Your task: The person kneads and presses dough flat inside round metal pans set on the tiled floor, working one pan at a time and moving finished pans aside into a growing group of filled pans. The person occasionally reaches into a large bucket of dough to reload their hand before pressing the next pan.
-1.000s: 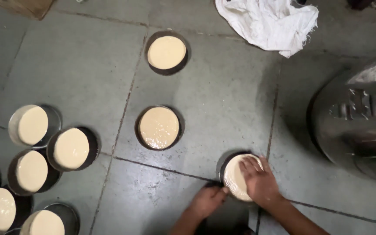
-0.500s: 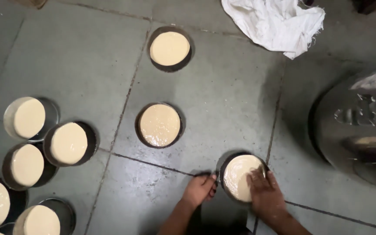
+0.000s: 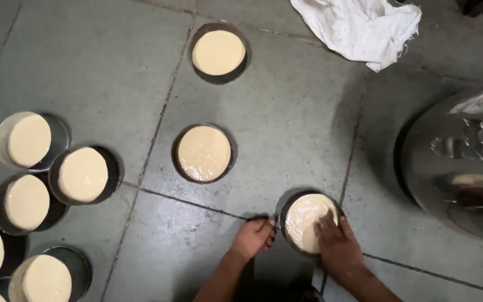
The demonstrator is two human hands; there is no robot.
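Note:
A round dark tin of pale batter (image 3: 304, 219) sits on the grey stone floor near the bottom of the head view. My right hand (image 3: 336, 246) lies over its right side, fingers flat on the batter surface. My left hand (image 3: 254, 237) grips the tin's left rim with curled fingers. Two more batter-filled tins stand beyond it: one (image 3: 203, 153) at the centre and another (image 3: 218, 52) further off near the top.
Several filled round tins (image 3: 83, 174) cluster at the left edge. A crumpled white cloth (image 3: 359, 28) lies at the top right. A large shiny metal vessel (image 3: 465, 162) fills the right side. Floor tile joints (image 3: 157, 123) run across the scene.
My left hand has moved up from below to the tin's left rim. My right hand has slid from the tin's centre to its right side.

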